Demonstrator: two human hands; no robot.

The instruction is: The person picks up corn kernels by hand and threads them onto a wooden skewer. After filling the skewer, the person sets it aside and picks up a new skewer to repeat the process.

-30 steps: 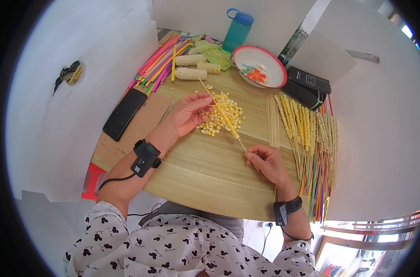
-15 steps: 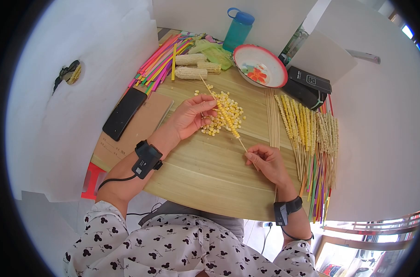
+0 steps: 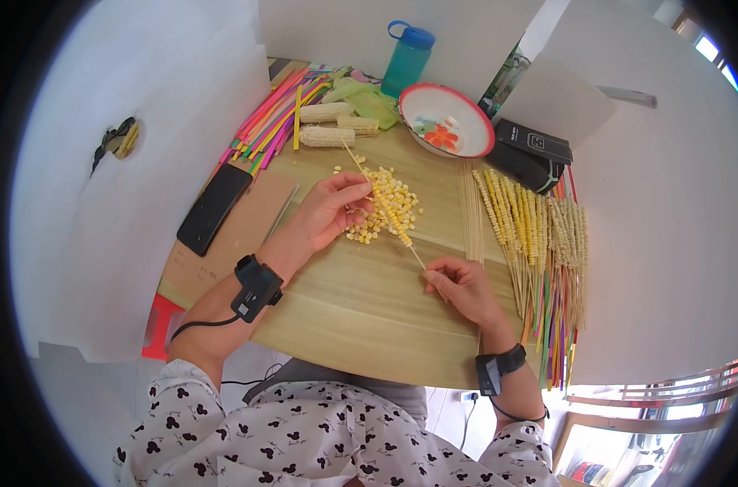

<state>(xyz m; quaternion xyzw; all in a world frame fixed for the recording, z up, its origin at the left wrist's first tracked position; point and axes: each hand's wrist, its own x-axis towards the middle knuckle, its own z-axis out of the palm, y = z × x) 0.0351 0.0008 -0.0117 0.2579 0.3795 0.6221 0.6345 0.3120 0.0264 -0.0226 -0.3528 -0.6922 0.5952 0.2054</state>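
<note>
Between my hands a thin wooden skewer threaded with corn kernels (image 3: 391, 217) slants from upper left to lower right. My left hand (image 3: 330, 209) pinches it near the upper end of the threaded row, where bare stick pokes out past the fingers. The bare lower end is pinched in the fingers of my right hand (image 3: 460, 286). Beneath the skewer lies a loose pile of yellow and white corn kernels (image 3: 403, 197). Bare skewers (image 3: 471, 211) lie side by side right of the pile, and finished corn skewers (image 3: 531, 219) are lined up beyond them.
Stripped corncobs (image 3: 327, 136), coloured strips (image 3: 267, 122) and a green bag (image 3: 369, 99) lie at the back left. A blue bottle (image 3: 407, 63), an enamel bowl (image 3: 466, 122) and a black box (image 3: 531, 154) stand behind. A phone (image 3: 215, 209) rests on a brown notebook (image 3: 251, 219).
The whole scene has shifted slightly left in view. Both hands keep their pinch on the corn skewer, which has hardly moved relative to the table.
</note>
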